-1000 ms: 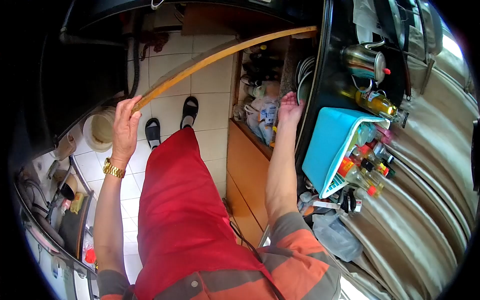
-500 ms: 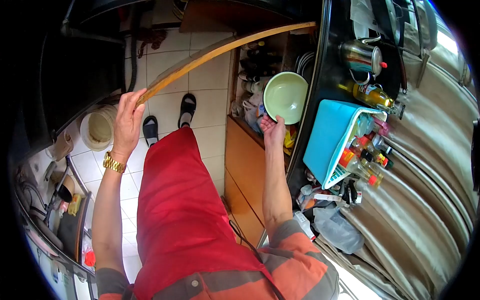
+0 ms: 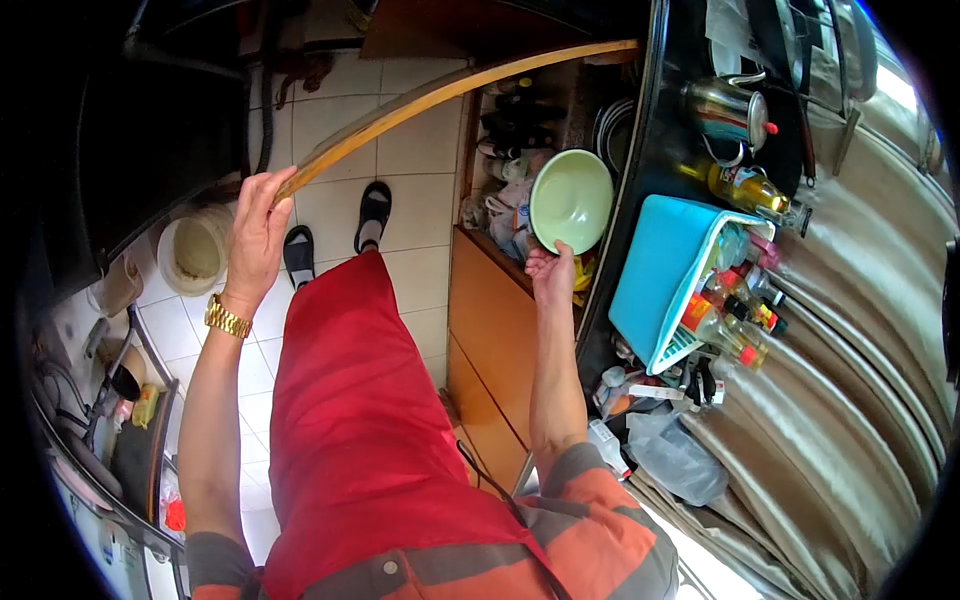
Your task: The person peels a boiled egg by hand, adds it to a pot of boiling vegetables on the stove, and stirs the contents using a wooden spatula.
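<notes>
My left hand [image 3: 260, 232] is closed on the edge of a wooden cabinet door [image 3: 420, 110], which stands swung out over the floor. My right hand [image 3: 553, 268] grips the near rim of a pale green bowl [image 3: 570, 195], thumb on the inside and fingers curled beneath. The bowl is at the mouth of the open cabinet, tilted so its hollow faces me, and nothing shows in it. Behind it in the cabinet are dark bottles [image 3: 518, 125], plastic bags [image 3: 508, 215] and some stacked round rims [image 3: 612, 130].
On the dark counter to the right stand a steel kettle [image 3: 728, 110], an oil bottle [image 3: 748, 190] and a blue basket [image 3: 650, 270] of bottles. A grey plastic bag [image 3: 675, 460] lies nearer me. A white bucket [image 3: 193, 252] sits on the tiled floor at left.
The bowl has shifted slightly down and right in view, deeper into the cabinet opening, together with my right hand. My left hand stays on the door edge.
</notes>
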A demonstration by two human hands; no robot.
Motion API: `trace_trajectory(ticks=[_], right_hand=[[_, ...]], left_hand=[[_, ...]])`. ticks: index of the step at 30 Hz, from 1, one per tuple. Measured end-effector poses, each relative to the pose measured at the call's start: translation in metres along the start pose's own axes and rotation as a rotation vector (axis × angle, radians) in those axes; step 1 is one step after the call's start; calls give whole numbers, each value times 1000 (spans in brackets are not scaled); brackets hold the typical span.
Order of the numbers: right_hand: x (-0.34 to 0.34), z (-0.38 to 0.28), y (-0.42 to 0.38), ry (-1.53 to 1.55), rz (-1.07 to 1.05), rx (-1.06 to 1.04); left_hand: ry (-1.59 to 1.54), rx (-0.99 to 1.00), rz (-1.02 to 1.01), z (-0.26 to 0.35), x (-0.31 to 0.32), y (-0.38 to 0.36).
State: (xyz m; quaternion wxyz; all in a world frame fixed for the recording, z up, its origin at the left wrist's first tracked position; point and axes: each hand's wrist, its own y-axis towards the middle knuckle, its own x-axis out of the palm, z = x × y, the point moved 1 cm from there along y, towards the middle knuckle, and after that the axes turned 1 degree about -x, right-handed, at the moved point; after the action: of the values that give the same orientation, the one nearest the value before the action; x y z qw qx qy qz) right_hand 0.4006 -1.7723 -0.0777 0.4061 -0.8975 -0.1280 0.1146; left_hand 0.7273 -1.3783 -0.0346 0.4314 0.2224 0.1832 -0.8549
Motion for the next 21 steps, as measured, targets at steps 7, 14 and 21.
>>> trace_trajectory(ticks=[7, 14, 21], right_hand=[[-7, -7, 2, -20, -26, -18], [8, -31, 38, 150, 9, -171], [41, -70, 104, 238, 86, -320]], left_hand=[[-17, -19, -28, -2, -1, 3], [-3, -14, -22, -3, 0, 3], [-1, -12, -33, -6, 2, 3]])
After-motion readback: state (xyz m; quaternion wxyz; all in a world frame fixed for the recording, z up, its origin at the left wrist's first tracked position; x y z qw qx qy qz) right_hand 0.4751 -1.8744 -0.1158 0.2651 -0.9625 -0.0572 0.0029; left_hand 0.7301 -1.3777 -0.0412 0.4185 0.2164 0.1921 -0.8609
